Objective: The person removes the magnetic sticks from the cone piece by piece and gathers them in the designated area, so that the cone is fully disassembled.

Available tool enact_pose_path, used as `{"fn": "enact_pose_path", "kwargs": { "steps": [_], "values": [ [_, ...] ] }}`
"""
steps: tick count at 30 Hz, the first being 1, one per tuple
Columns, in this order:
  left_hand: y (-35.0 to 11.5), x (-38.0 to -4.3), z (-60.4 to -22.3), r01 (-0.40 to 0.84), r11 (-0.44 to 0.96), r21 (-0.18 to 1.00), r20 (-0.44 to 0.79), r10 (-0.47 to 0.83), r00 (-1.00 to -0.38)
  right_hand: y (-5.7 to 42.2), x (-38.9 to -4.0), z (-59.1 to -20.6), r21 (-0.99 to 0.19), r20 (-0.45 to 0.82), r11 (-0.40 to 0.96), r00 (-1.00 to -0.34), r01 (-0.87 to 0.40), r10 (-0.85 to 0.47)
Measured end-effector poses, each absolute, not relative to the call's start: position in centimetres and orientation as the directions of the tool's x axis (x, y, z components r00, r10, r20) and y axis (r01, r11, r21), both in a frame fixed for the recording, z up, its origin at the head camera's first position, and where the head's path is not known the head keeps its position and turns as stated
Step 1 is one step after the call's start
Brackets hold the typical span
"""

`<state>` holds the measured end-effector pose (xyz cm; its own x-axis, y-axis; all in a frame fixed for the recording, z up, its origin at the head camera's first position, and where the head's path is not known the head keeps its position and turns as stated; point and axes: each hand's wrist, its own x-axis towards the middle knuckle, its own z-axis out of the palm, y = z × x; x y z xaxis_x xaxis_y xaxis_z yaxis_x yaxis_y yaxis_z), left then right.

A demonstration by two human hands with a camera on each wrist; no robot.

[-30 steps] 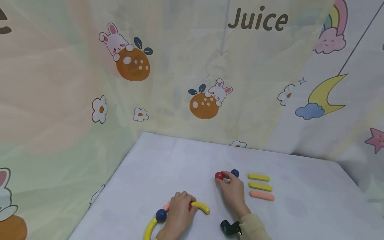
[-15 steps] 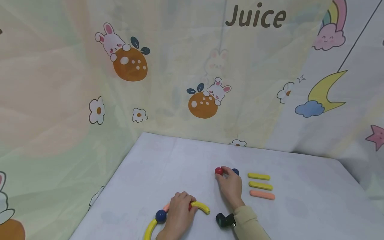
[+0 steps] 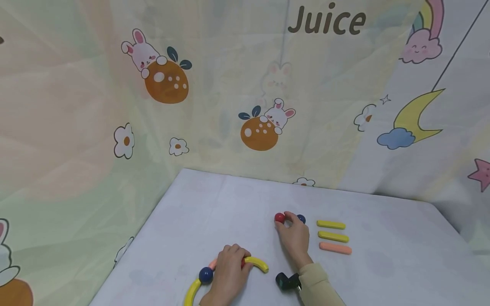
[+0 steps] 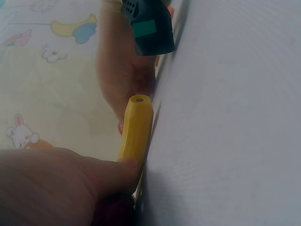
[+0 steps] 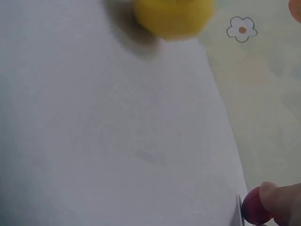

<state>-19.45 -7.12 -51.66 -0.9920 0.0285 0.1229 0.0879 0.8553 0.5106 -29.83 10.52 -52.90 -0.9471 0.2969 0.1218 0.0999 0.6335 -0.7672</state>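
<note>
Fingers of the left hand (image 3: 229,272) are curling over a yellow curved stick (image 3: 257,264) joined to a blue ball (image 3: 205,275) near the table's (image 3: 383,272) front edge. Farther right, the right hand (image 3: 294,238) is pinching a glossy red ball (image 3: 279,218), wrist resting low.

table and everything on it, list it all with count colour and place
table: one, white, below the printed curtains
curved sticks: two, yellow, near edge, joined through balls under the left hand
straight sticks: two yellow and one orange, in a row right of the right hand
balls: blue ball on the curved chain; red ball and a second blue ball at the right hand
curtains: cartoon prints, behind
left hand: holds the curved chain
right hand: fingers pinch the red ball
</note>
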Motion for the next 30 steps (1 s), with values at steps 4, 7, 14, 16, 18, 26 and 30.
{"fn": "enact_pose_path", "kwargs": {
  "steps": [4, 7, 14, 16, 18, 26, 30],
  "values": [
    [-7.1, -19.4, -51.7, 0.105, 0.853, 0.511, 0.137, 0.039, -0.990, 10.7, -28.3, -52.4, -0.775, 0.123, 0.623, -0.942, 0.105, 0.312],
    [-7.2, -19.5, -51.7, 0.120, 0.849, 0.514, 0.151, 0.048, -0.987, 10.7, -26.3, -51.8, -0.770, 0.100, 0.629, -0.954, 0.105, 0.281],
    [-7.6, -19.4, -51.9, 0.171, 0.829, 0.532, 0.188, 0.081, -0.979, 9.9, -20.8, -50.3, -0.672, -0.113, 0.740, -0.988, -0.004, -0.108],
    [-7.6, -19.4, -52.0, 0.181, 0.819, 0.545, 0.188, 0.091, -0.978, 10.0, -20.0, -50.3, -0.638, -0.114, 0.768, -0.980, -0.055, -0.165],
    [-7.5, -19.4, -52.0, 0.191, 0.805, 0.562, 0.186, 0.102, -0.977, 10.0, -19.6, -50.4, -0.602, -0.093, 0.794, -0.981, -0.080, -0.169],
    [-7.0, -19.0, -51.6, 0.196, 0.790, 0.581, 0.152, 0.131, -0.980, 10.7, -19.5, -51.3, -0.568, -0.031, 0.823, -1.000, 0.020, 0.003],
    [-6.8, -18.7, -51.1, 0.193, 0.827, 0.528, 0.150, 0.133, -0.980, 11.5, -19.7, -51.4, -0.583, -0.018, 0.810, -0.998, 0.065, 0.068]
  ]
}}
